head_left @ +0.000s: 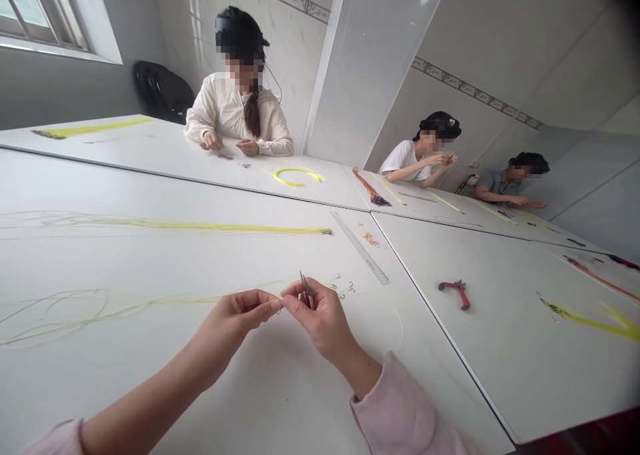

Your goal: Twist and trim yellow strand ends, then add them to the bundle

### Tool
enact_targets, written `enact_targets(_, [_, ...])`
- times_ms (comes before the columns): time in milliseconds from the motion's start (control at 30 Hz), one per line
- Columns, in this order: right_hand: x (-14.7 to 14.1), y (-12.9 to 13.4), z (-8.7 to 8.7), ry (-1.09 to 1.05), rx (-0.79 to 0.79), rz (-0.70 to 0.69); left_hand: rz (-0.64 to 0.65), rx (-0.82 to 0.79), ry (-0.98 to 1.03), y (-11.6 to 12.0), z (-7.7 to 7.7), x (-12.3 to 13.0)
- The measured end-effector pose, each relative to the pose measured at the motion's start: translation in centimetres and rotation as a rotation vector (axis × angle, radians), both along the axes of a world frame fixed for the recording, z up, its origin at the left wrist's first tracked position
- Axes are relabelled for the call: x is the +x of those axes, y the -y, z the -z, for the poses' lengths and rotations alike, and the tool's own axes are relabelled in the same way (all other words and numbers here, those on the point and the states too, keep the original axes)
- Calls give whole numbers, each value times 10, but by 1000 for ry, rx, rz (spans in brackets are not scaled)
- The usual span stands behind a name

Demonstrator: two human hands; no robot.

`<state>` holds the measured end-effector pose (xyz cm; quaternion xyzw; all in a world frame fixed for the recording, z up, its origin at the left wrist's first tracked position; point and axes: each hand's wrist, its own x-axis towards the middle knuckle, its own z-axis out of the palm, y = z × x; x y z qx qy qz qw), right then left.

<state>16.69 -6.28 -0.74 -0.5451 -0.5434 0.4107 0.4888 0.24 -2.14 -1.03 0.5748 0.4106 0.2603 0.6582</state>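
White tiled walls and a window [40, 15] at upper left surround joined white benches, and the nearest bench [150, 388] fills the lower half of the frame. At lower centre, the left hand [233, 318] and right hand [320, 318] are raised just above the bench, almost touching. The left hand's fingers [260, 306] are closed in a tight pinch on a strand of thin yellow line [150, 301], which trails away across the bench toward lower left in loose loops. The right hand's fingers [300, 303] are closed around slim metal tweezers [304, 287], whose tips point up. Exactly what lies at the tweezer tips is too small to tell.

Just beyond the right hand lie a few small wire hooks [345, 289], loose on the bench. Further up, a long yellow bundle [200, 228] lies straight, its dark end gathered at centre, near a steel ruler [360, 248] and a small orange pile [370, 239]. Red-handled pliers [455, 291] rest on the next bench at right, apart from the work. So, as far as the frame shows, one bundle lies gathered while the loose strands and hooks remain separate. Three seated co-workers [239, 88] work at the far benches.
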Motion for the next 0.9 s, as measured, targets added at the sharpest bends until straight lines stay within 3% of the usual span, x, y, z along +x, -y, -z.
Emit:
enact_targets(200, [-5, 3, -1, 87, 84, -41, 20, -9, 2, 2, -1, 2])
enact_targets(333, [-2, 1, 1, 33, 32, -1, -36, -21, -36, 1, 0, 1])
enact_targets(433, [-1, 0, 1, -55, -86, 24, -100, -25, -5, -1, 0, -1])
enact_targets(633, [-12, 6, 3, -420, -330, -162, -118, -75, 165, -3, 0, 0])
enact_targets(767, [-20, 8, 8, -540, -377, -194, -50, -102, 193, -2, 0, 2])
enact_targets(900, [-23, 9, 11, -575, -365, -182, -79, -137, 205, -1, -1, 2])
